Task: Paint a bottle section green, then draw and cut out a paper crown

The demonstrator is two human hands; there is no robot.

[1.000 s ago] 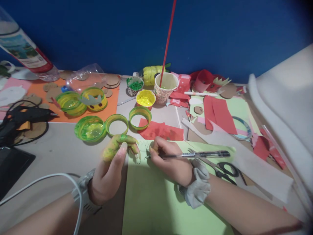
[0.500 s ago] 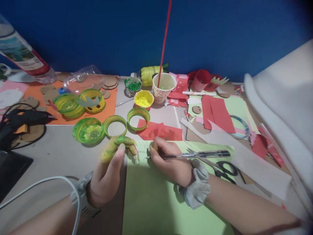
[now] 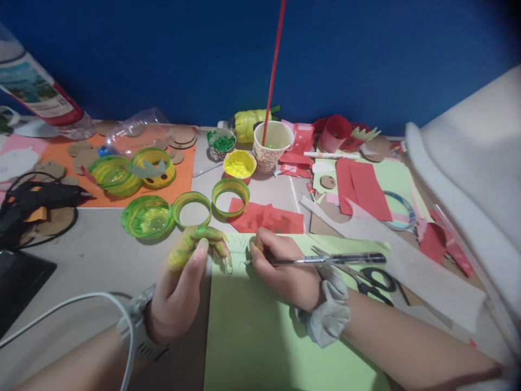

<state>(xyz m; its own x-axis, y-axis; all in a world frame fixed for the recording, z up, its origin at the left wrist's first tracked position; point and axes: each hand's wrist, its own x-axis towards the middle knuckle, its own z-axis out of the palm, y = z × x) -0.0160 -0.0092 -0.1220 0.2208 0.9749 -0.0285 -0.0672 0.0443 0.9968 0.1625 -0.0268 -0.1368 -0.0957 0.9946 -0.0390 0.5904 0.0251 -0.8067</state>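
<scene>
My right hand (image 3: 285, 266) is closed on a clear pen (image 3: 337, 258), its tip touching the light green paper (image 3: 248, 336) near the top left. Thin drawn lines, a zigzag among them, show on the paper between my hands. My left hand (image 3: 185, 282), smeared with yellow and green paint, has curled but parted fingers, with fingertips at the paper's upper left edge and nothing held. Green-yellow rings (image 3: 192, 210) stand just beyond it. Scissors (image 3: 366, 279) with black handles lie partly under my right wrist.
Paint cups, green (image 3: 222, 144) and yellow (image 3: 240, 165), stand behind the rings beside a paper cup (image 3: 272, 149) with a red stick. Red paper (image 3: 362, 190) and scraps lie right. A glue gun (image 3: 44, 198), bottle (image 3: 44, 87) and white cable (image 3: 81, 297) are left.
The pen's rear end has shifted very slightly to the right. My left hand has hardly moved.
</scene>
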